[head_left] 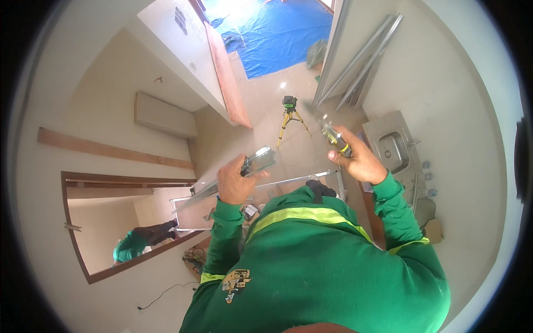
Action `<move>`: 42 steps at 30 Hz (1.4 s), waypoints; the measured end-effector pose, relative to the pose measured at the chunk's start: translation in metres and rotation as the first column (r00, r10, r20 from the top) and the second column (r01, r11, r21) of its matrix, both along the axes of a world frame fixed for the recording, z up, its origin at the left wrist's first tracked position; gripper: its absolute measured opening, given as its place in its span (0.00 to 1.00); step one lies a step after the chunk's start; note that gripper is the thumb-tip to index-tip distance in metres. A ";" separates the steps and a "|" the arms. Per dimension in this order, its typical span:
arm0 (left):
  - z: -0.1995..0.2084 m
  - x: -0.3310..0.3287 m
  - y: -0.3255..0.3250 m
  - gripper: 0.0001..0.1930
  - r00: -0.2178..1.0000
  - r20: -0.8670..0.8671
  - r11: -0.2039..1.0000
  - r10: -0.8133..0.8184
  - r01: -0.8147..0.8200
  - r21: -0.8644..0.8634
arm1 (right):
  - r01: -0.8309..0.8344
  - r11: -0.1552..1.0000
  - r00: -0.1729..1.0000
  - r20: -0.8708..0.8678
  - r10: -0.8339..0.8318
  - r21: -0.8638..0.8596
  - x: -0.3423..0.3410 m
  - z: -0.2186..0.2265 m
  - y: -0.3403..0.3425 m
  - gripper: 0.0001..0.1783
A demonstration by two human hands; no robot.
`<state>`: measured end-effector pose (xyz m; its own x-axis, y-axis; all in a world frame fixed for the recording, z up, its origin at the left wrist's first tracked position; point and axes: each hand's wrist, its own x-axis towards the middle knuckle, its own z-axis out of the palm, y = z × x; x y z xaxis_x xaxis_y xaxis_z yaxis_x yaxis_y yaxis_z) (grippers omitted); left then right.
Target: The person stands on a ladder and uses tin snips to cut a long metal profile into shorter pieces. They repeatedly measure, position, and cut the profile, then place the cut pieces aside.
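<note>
My left hand (234, 180) is closed around a long galvanised metal channel (261, 160). Its cut end points up and away from me, and the rest slants down to the left behind my wrist. To the right, my right hand (361, 158) grips tin snips (336, 137) by black and yellow handles. Their silver head points away to the upper left, and the blades are smeared by motion. A gap separates the snips from the channel's end.
Ahead on the floor stands a laser level (289, 102) on a yellow tripod. A metal scaffold frame (288, 180) lies below me. At right are a sink (393, 152) and leaning metal profiles (361, 64). A person in green (131, 247) shows through the framed opening (78, 233). Blue sheeting (275, 36) covers the far floor.
</note>
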<state>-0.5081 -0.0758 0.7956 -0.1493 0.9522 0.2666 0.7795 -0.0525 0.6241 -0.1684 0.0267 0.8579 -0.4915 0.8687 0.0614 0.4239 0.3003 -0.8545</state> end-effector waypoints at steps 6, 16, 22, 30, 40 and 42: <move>0.002 0.009 0.006 0.39 0.979 0.199 0.998 0.054 -0.047 -0.040 | -0.138 0.768 0.799 -0.529 -0.287 -0.625 -0.042 -0.059 -0.014 0.19; -0.018 0.005 0.005 0.42 0.979 0.199 0.999 -0.039 0.041 -0.006 | -0.248 0.861 0.808 -0.585 -0.069 -0.444 -0.104 -0.022 -0.014 0.33; -0.048 0.009 0.000 0.30 0.964 0.241 0.993 -0.111 0.100 0.055 | -0.053 0.963 0.930 -0.364 -0.049 -0.265 -0.114 -0.022 -0.025 0.23; -0.045 0.012 -0.021 0.18 0.891 0.403 0.975 -0.211 0.223 0.017 | 0.139 0.779 0.893 -0.263 -0.365 -0.612 -0.113 -0.022 -0.061 0.20; -0.057 -0.014 -0.030 0.13 0.892 0.380 0.969 -0.243 0.240 0.056 | 0.015 0.850 0.950 -0.259 -0.177 -0.526 -0.100 -0.014 -0.050 0.23; -0.081 -0.038 -0.047 0.15 0.911 0.384 0.988 -0.152 0.150 0.035 | -0.037 0.874 0.964 -0.249 -0.097 -0.484 -0.097 -0.013 -0.047 0.23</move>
<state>-0.5456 -0.1223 0.7144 -0.0957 0.9704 0.2219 0.4616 -0.1542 0.8736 -0.2658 -0.0207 0.8446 -0.4895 0.8364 -0.2466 0.1712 -0.1851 -0.9677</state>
